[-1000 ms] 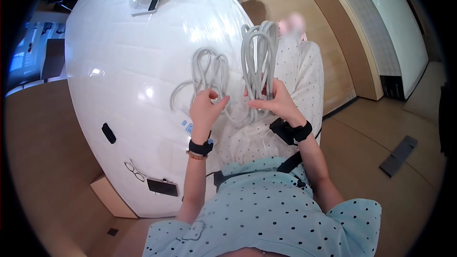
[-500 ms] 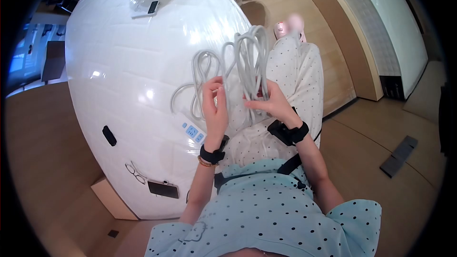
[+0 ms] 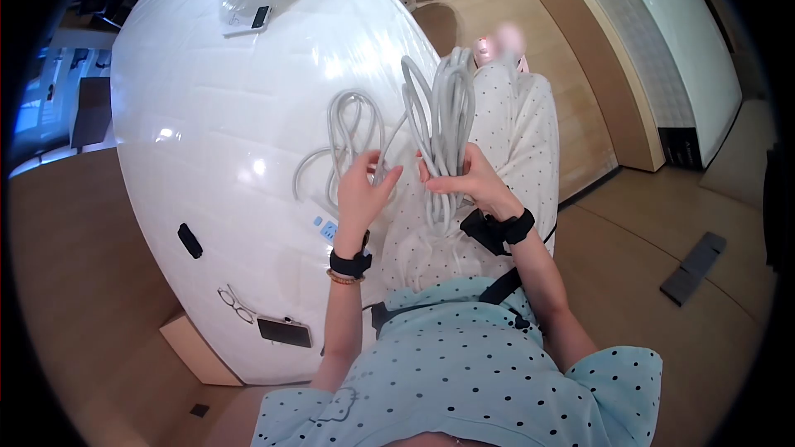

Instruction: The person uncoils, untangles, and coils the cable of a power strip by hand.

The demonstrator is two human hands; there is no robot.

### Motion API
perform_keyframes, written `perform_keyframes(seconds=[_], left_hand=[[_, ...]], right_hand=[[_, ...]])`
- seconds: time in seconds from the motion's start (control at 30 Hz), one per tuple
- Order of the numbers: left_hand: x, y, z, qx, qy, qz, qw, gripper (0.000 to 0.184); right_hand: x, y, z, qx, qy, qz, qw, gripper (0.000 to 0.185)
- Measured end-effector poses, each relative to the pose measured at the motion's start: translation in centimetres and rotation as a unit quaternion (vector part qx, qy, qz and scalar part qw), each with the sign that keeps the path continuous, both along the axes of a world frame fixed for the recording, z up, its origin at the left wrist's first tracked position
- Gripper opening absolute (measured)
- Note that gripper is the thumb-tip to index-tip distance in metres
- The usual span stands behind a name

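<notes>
Head view, right hand: the right hand (image 3: 474, 186) grasps a thick bundle of looped grey cable (image 3: 450, 116) near its lower end, above the lap, fingers and thumb closed round the turns, presumably to keep them together
Left hand: the left hand (image 3: 363, 194) is beside looser grey cable loops (image 3: 333, 136) lying on the white plastic-wrapped mattress (image 3: 207, 141), thumb and fingers apart, unclenched (whether they touch a strand, I cannot tell)
Power strip: a white power strip with blue socket faces (image 3: 328, 232) lies partly hidden by the left wrist
Things set apart: a flat black phone (image 3: 284, 332), thin-framed glasses (image 3: 227, 298) and a small black oblong object (image 3: 190, 241) lie left of the forearm, perhaps to leave room
Writing: a black label (image 3: 681, 146) at far right bears pale lettering too small to read; no brand is legible
</notes>
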State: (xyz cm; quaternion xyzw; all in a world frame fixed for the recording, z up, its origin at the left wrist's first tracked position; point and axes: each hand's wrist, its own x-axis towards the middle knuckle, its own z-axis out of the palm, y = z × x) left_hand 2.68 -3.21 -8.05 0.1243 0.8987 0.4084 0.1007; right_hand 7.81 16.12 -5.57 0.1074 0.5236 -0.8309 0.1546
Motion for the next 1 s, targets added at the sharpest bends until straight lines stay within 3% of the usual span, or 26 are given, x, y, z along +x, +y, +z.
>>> perform_keyframes(seconds=[0.1, 0.2, 0.3, 0.4, 0.5, 0.6, 0.7, 0.8, 0.9, 1.0], left_hand=[[-0.6, -0.4, 0.1, -0.063, -0.169, -0.020, 0.983, 0.022], [-1.1, -0.7, 0.5, 0.148, -0.244, 0.123, 0.950, 0.020], [-0.5, 0.4, 2.2, 0.257, -0.181, 0.154, 0.937, 0.029], [0.5, 2.8, 2.4, 0.394, -0.175, 0.065, 0.900, 0.035], [1.8, 4.5, 3.1, 0.276, -0.115, -0.036, 0.954, 0.056], [1.6, 3.4, 2.2, 0.043, 0.107, -0.103, 0.988, 0.047], [0.5, 2.2, 1.9, 0.046, 0.111, 0.009, 0.993, 0.047], [-0.9, -0.8, 0.0, -0.051, 0.108, 0.190, 0.974, 0.045], [-1.6, -3.1, -1.9, -0.036, 0.015, 0.209, 0.977, 0.038], [-2.5, -3.9, -3.5, 0.102, -0.113, 0.184, 0.971, 0.027]], right_hand=[[-0.1, 0.1, 0.2, -0.020, 0.029, 0.011, 0.999, 0.043], [-0.2, 0.2, 0.3, 0.010, 0.055, 0.015, 0.998, 0.046], [-0.4, -0.1, 0.0, 0.054, 0.073, 0.006, 0.996, 0.040], [-0.4, -1.2, -1.3, 0.070, 0.064, -0.025, 0.995, 0.040], [-0.2, -1.7, -1.6, 0.042, 0.029, -0.047, 0.998, 0.046], [-0.3, -1.3, -1.0, 0.020, -0.007, -0.038, 0.999, 0.047], [-0.6, -0.9, -0.6, 0.037, 0.016, -0.003, 0.999, 0.045], [-0.6, -0.6, -0.2, 0.055, 0.048, 0.010, 0.997, 0.042], [-0.7, -0.5, -0.3, 0.050, 0.068, 0.012, 0.996, 0.040], [-0.6, -0.7, -0.1, 0.021, 0.071, -0.003, 0.997, 0.037]])
